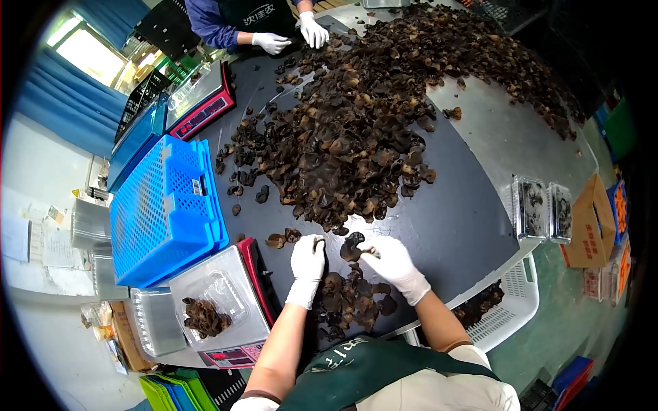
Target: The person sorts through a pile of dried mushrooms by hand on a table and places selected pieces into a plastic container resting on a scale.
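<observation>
My right hand, in a white glove, pinches a dark wood ear mushroom between thumb and fingers, just above the table. My left hand, gloved too, is closed with its fingers curled downward; whatever they may hold is hidden. Between my wrists, near my apron, lies a small pile of wood ear mushrooms. Beyond both hands spreads a large brown-black heap of wood ear mushrooms. A few loose pieces rest left of my left hand.
At left, a scale bears an open clear plastic box with some mushrooms. Behind it stand a blue crate and another scale. A co-worker's gloved hands are across the table. Filled clear boxes sit at the right edge.
</observation>
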Tool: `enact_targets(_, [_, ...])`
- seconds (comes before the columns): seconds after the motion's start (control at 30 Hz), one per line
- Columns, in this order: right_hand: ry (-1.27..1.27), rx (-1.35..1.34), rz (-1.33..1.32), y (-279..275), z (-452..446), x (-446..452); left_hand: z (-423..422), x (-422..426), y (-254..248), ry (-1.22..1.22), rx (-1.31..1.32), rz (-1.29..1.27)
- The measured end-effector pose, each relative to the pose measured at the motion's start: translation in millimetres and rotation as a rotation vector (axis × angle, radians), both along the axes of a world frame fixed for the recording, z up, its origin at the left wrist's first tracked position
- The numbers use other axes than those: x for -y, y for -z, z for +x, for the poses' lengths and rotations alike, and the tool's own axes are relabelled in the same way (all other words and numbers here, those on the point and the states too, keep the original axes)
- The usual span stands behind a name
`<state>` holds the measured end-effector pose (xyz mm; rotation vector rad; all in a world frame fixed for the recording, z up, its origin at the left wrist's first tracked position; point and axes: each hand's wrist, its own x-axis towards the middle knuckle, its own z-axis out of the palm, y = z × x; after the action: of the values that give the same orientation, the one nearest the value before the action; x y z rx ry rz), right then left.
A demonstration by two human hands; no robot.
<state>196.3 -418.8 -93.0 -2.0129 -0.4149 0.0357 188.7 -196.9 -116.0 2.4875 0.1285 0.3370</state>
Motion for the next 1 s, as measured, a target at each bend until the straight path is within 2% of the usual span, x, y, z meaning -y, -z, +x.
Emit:
enact_targets(0.03, [-0.016,-0.051,-0.103,-20,6,8,-1,1,-2,-0.048,-0.038,-0.141])
enact_targets(0.07, [0.084,-0.241,0.106,-28,3,14,-3,2,-3,-0.096,-0.078,-0.283])
enact_targets(0.13, [0.106,-0.370,0.286,-42,1,34,-11,23,-28,-0.052,-0.113,-0.357])
enact_targets(0.17, [0.081,-0.420,0.387,-46,1,48,-21,37,-45,0.051,-0.155,-0.380])
enact_targets(0.2, [0.056,-0.469,0.490,-50,0,64,-34,57,-73,0.150,-0.292,-0.551])
enact_targets(0.23, [-0.075,-0.460,0.535,-58,-2,83,-43,67,-80,0.472,-0.195,-0.368])
enact_targets(0.27, [-0.207,-0.447,0.580,-70,-4,103,-60,77,-92,0.555,-0.523,-0.615])
enact_targets(0.3, [-0.310,-0.574,0.549,-91,-7,121,-68,84,-104,0.670,-0.676,-0.732])
enact_targets(0.33, [-0.410,-0.699,0.515,-104,-9,135,-71,83,-110,0.661,-0.653,-0.739])
enact_targets(0.4, [-0.648,-0.628,0.550,-96,-9,156,-54,65,-103,0.560,-0.228,-0.242])
enact_targets(0.43, [-0.566,-0.787,0.358,-106,-14,165,-40,52,-99,0.395,-0.145,-0.190])
enact_targets(0.47, [-0.561,-0.787,0.355,-114,-15,163,-25,35,-95,0.233,-0.065,-0.119])
enact_targets(0.5, [-0.473,-0.757,0.101,-122,-14,153,-9,10,-79,0.172,0.035,-0.118])
enact_targets(0.53, [-0.381,-0.718,-0.149,-128,-14,139,2,-5,-73,0.076,0.154,0.009])
enact_targets(0.57, [-0.316,-0.586,-0.302,-126,-15,120,10,-25,-65,0.015,0.052,0.071])
enact_targets(0.6, [-0.295,-0.290,-0.157,-98,-21,108,13,-41,-39,-0.115,-0.026,0.218])
enact_targets(0.67, [-0.194,-0.051,-0.102,-66,-22,71,18,-36,-33,-0.300,-0.241,0.419])
enact_targets(0.73, [-0.124,0.083,-0.145,-56,-17,32,16,-41,-14,-0.237,-0.306,0.258])
enact_targets(0.77, [-0.081,0.217,-0.031,-50,-15,15,11,-35,-12,-0.252,-0.232,0.334])
enact_targets(0.8, [-0.043,0.141,0.024,-34,-16,-2,7,-30,-16,-0.230,-0.158,0.294])
enact_targets(0.87, [-0.046,0.320,-0.079,-18,-5,-27,-1,-32,-9,-0.124,-0.031,0.152])
enact_targets(0.9, [-0.045,0.319,-0.078,-13,-4,-35,-5,-28,-9,-0.116,0.007,0.094])
enact_targets(0.93, [-0.019,0.329,-0.214,-9,-2,-42,-10,-23,-16,-0.104,0.022,0.110])
enact_targets(0.97, [0.005,0.340,-0.352,-5,-1,-46,-13,-24,-13,-0.089,0.032,0.020])
enact_targets(1.0, [0.001,0.342,-0.353,-1,1,-47,-16,-23,-14,-0.076,0.044,-0.071])
